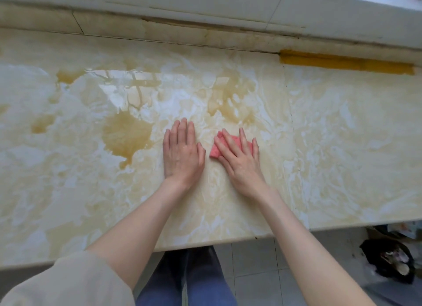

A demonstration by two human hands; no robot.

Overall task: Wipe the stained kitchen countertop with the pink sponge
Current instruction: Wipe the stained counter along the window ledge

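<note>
Pink sponge lies flat under the right hand, whose straight, spread fingers press it onto the desk; only its left edge and slivers between the fingers show. Just beside it, the left hand rests palm-down on the bare marbled surface, fingers straight and close together, holding nothing. A large brown stain pools just left of that hand, and a paler wet brown patch spreads behind both hands. Farther out, a yellow strip runs along the desk's back edge at the right, and a black bag sits on the tiled floor below.
</note>
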